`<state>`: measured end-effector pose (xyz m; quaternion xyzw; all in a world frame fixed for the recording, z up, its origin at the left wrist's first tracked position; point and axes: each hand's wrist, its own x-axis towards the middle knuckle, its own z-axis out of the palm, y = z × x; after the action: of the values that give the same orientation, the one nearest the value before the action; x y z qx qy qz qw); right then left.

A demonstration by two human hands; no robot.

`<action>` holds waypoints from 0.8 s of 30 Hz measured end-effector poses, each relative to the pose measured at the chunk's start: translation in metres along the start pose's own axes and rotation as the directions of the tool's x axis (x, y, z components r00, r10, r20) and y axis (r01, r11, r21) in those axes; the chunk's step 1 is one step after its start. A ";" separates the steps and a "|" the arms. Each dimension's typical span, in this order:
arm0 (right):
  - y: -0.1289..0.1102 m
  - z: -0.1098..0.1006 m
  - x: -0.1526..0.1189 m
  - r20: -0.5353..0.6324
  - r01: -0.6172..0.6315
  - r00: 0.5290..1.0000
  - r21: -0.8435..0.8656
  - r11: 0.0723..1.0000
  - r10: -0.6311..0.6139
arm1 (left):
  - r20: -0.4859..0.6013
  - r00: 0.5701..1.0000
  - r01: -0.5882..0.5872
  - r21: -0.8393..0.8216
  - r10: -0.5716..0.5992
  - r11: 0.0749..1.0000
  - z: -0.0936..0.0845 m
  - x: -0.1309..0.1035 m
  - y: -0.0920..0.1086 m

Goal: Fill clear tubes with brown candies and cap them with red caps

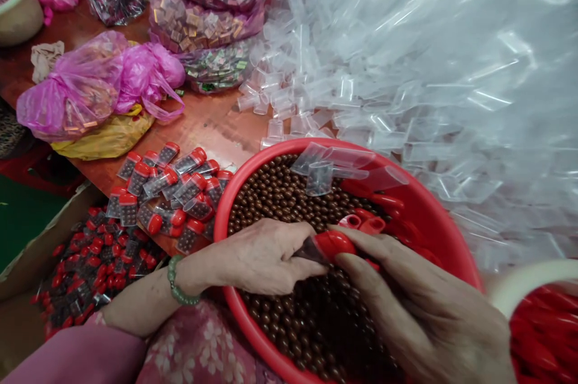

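Note:
Above a red basin (pixel 224 209) of round brown balls (pixel 271 197), both my hands meet at one small clear container (pixel 311 250) with dark contents. My left hand (pixel 266 254), a green bead bracelet at its wrist, grips the container's body. The fingers of my right hand (pixel 406 288) pinch its red cap (pixel 336 244), which sits on the container's end. Behind the fingers, more red caps (pixel 365 221) lie on the balls. Several clear plastic tubes (pixel 320 178) rest at the basin's far side.
Capped containers (pixel 174 185) lie on the table left of the basin; a cardboard box (pixel 49 233) below holds many more. Clear tubes (pixel 406 89) heap at the right. A pale tub (pixel 506 294) of red caps stands at lower right. Pink bags (pixel 85 83) sit at far left.

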<state>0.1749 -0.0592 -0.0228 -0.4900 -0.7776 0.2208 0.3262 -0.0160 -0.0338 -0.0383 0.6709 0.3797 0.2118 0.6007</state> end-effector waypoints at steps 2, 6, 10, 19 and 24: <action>0.000 0.002 -0.001 0.004 0.034 0.999 -0.066 0.997 -0.034 | 0.018 0.999 0.028 -0.082 -0.027 0.996 0.000 0.001 -0.001; -0.005 0.011 -0.004 -0.052 -0.025 0.998 -0.109 0.994 0.019 | 0.042 0.998 0.063 -0.259 -0.054 0.964 0.003 0.002 -0.004; -0.013 0.018 -0.006 -0.150 -0.115 0.984 -0.101 0.988 0.100 | 0.042 0.998 0.055 -0.368 -0.042 0.928 0.005 0.003 -0.004; -0.015 0.029 -0.010 -0.267 -0.301 0.915 0.049 0.952 0.303 | 0.092 0.991 0.128 -0.469 -0.096 0.874 0.001 0.004 -0.004; -0.007 0.036 -0.009 -0.220 -0.042 0.976 -0.204 0.978 -0.004 | 0.178 0.980 0.195 -0.774 -0.088 0.602 0.002 0.002 -0.009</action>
<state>0.1471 -0.0711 -0.0454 -0.5501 -0.7510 0.0865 0.3549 -0.0152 -0.0334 -0.0481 0.3181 0.2626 0.2672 0.8709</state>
